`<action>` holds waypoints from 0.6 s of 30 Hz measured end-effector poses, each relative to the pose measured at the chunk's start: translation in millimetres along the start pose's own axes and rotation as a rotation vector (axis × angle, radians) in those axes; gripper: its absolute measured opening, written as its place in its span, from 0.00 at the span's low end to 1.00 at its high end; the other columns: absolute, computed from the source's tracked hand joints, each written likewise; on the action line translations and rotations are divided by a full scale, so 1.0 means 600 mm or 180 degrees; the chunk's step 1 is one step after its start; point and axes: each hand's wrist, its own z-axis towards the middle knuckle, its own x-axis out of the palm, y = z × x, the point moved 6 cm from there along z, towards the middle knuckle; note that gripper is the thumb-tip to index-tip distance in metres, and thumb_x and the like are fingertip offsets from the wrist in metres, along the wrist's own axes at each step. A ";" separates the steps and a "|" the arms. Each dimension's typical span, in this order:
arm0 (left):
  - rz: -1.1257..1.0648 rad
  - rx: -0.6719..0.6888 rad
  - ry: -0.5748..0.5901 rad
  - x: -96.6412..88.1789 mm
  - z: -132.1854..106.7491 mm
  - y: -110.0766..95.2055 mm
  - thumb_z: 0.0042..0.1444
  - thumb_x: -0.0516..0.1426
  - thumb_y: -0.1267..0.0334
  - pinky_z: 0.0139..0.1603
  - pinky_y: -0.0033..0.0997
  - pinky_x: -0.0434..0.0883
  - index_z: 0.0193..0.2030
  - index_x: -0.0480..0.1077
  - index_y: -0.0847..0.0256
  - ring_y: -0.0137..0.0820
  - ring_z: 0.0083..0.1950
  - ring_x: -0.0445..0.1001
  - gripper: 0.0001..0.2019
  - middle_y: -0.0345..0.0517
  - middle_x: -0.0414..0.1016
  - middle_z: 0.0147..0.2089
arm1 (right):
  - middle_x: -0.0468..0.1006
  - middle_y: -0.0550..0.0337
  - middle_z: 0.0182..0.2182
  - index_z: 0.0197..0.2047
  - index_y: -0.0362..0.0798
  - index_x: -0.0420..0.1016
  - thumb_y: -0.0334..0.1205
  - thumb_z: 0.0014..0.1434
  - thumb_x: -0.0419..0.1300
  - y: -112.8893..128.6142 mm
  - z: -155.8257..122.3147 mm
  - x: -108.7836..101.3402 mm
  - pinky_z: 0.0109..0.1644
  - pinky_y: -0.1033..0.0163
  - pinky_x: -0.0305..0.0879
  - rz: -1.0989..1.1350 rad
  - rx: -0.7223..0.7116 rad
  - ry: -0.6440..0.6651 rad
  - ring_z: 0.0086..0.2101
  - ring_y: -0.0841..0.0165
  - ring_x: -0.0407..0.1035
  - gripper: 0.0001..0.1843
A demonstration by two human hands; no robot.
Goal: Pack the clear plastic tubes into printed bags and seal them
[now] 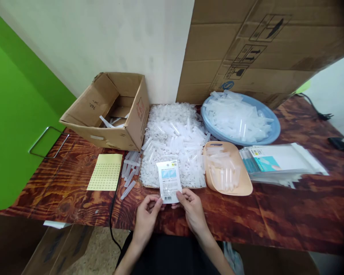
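A small printed packet [169,182] is held upright in front of me, its white label side with a barcode facing me. My left hand [148,214] pinches its lower left corner between thumb and fingers. At the lower right corner, my right hand [190,208] grips the same packet, thumb on the front. Right behind it lies a wide heap of small clear plastic pieces [174,130], with whitish translucent tubes on top. A peach tray [248,188] just to the right holds more of these tubes. What is inside the packet cannot be made out.
An open cardboard box [106,131] stands at back left, beside a yellow sticker sheet [104,172] and loose tubes [128,189]. A blue basin [276,128] full of translucent pieces sits at back right, near stacked flat packets [286,158]. A black cable [112,210] hangs over the front edge.
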 end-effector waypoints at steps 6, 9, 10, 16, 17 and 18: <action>-0.0596 -0.0158 -0.0079 0.001 0.003 -0.022 0.50 0.69 0.52 0.39 0.34 0.79 0.46 0.73 0.61 0.37 0.40 0.81 0.21 0.46 0.80 0.39 | 0.81 0.58 0.27 0.33 0.47 0.75 0.53 0.59 0.69 0.016 -0.006 0.004 0.26 0.62 0.74 0.0179 -0.0065 -0.0008 0.26 0.64 0.75 0.17; -0.0528 -0.0276 0.0234 0.013 0.006 -0.038 0.52 0.68 0.52 0.48 0.39 0.78 0.49 0.77 0.63 0.43 0.49 0.80 0.22 0.53 0.82 0.46 | 0.80 0.58 0.27 0.32 0.48 0.74 0.53 0.58 0.70 0.023 -0.007 0.009 0.27 0.62 0.75 0.0223 -0.0064 -0.0016 0.28 0.63 0.76 0.18; -0.0508 -0.0294 0.0297 0.017 0.007 -0.041 0.53 0.68 0.52 0.52 0.40 0.77 0.48 0.78 0.63 0.44 0.51 0.80 0.21 0.54 0.83 0.47 | 0.80 0.59 0.26 0.31 0.48 0.74 0.54 0.57 0.70 0.024 -0.006 0.011 0.27 0.62 0.75 0.0227 -0.0068 -0.0011 0.27 0.63 0.76 0.18; -0.0813 -0.0493 0.0094 0.020 0.018 -0.037 0.48 0.71 0.56 0.53 0.36 0.74 0.37 0.82 0.63 0.40 0.45 0.81 0.14 0.49 0.85 0.40 | 0.77 0.62 0.22 0.29 0.48 0.73 0.55 0.55 0.71 0.023 -0.001 0.008 0.26 0.63 0.73 0.0305 -0.0074 -0.0056 0.22 0.67 0.71 0.20; -0.0918 -0.0549 0.0103 0.022 0.020 -0.034 0.47 0.72 0.57 0.51 0.35 0.74 0.35 0.82 0.62 0.39 0.44 0.81 0.12 0.48 0.85 0.39 | 0.76 0.63 0.22 0.29 0.48 0.72 0.55 0.55 0.71 0.022 -0.001 0.006 0.25 0.63 0.73 0.0322 -0.0066 -0.0062 0.21 0.68 0.70 0.20; -0.1031 -0.0617 0.0139 0.024 0.021 -0.032 0.46 0.72 0.58 0.50 0.33 0.73 0.33 0.82 0.62 0.37 0.42 0.80 0.11 0.47 0.85 0.38 | 0.76 0.63 0.22 0.29 0.49 0.72 0.55 0.55 0.71 0.021 -0.001 0.005 0.25 0.63 0.72 0.0345 -0.0059 -0.0068 0.21 0.68 0.69 0.20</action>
